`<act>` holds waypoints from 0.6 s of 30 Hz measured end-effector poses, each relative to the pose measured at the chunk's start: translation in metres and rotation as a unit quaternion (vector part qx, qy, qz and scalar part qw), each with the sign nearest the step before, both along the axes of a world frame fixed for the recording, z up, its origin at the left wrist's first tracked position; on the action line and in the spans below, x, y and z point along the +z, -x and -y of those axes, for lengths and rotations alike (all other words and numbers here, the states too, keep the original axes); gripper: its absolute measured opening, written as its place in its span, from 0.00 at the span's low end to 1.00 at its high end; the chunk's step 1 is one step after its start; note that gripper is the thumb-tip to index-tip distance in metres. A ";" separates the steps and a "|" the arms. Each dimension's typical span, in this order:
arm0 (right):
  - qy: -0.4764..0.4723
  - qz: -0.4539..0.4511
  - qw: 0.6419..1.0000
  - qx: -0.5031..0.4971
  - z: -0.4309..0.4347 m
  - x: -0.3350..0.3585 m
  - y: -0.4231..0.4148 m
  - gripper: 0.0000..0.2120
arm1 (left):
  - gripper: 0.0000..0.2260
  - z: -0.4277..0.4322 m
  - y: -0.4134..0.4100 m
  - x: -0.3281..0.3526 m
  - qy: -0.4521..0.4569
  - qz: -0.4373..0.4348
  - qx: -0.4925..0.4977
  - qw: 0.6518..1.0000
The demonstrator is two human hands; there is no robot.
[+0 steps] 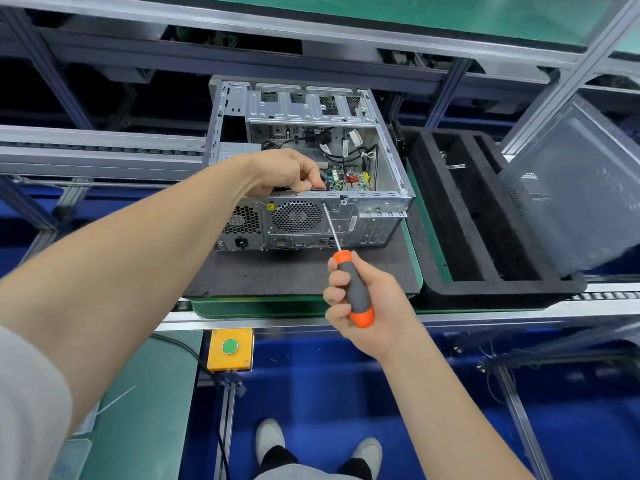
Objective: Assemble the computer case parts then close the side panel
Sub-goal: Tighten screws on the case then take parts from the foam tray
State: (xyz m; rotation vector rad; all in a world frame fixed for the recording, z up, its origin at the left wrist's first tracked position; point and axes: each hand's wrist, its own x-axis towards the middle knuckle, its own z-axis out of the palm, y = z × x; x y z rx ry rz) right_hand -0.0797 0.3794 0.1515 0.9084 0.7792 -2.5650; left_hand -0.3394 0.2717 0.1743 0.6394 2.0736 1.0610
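The computer case [367, 230] lies open side up on a dark mat [277, 271]. At the case's rear top edge the left hand [287, 171] curls its fingers over the rim and pinches a dark part [318, 187] just inside. If that hold shifts, the part would likely drift off its screw hole. Just right, the right hand [381, 306] grips the screwdriver [356, 289], tip on the rear wall. A tilted shaft could slip and scar the fan grille [296, 216]. In front of the case sits a yellow button box [230, 348]. To the right are a foam tray [433, 209] and the leaning side panel [571, 188], not yet fitted. Nothing visible blocks the tool.
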 end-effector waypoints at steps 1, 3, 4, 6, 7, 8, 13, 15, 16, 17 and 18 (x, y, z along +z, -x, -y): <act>-0.044 0.000 0.999 0.016 0.000 0.001 0.001 0.21 | 0.15 0.000 0.000 0.000 -0.002 0.002 0.000 1.000; -0.191 0.004 0.981 0.021 0.006 0.003 0.002 0.24 | 0.16 -0.001 0.000 -0.001 -0.006 0.005 0.004 1.000; -0.283 0.004 0.959 0.007 0.008 0.002 0.002 0.24 | 0.16 -0.001 0.000 -0.002 -0.006 0.002 0.005 1.000; -0.457 -0.003 0.889 -0.032 0.011 -0.005 0.003 0.24 | 0.15 -0.001 0.000 -0.003 -0.008 -0.002 0.002 1.000; -0.505 -0.009 0.862 -0.043 0.012 -0.006 0.002 0.22 | 0.15 -0.001 0.001 -0.003 -0.009 -0.002 0.001 1.000; -0.496 -0.016 0.867 -0.047 0.011 -0.006 0.002 0.21 | 0.14 -0.001 0.002 -0.004 -0.009 -0.001 0.000 1.000; 0.001 0.020 1.000 -0.001 0.009 0.004 0.003 0.16 | 0.16 -0.001 0.002 -0.003 0.000 -0.005 -0.001 1.000; -0.100 0.019 0.995 0.013 0.016 0.001 0.007 0.21 | 0.17 -0.001 0.001 -0.002 0.002 -0.008 0.003 1.000; -0.171 0.015 0.985 0.008 0.019 0.000 0.009 0.24 | 0.17 -0.001 0.001 -0.002 0.000 -0.007 0.006 1.000; -0.251 0.007 0.968 0.000 0.022 0.000 0.009 0.25 | 0.17 0.000 0.001 -0.002 -0.001 -0.006 0.008 1.000; -0.337 -0.004 0.941 -0.011 0.023 -0.003 0.008 0.25 | 0.17 -0.001 0.001 -0.002 -0.001 -0.004 0.008 1.000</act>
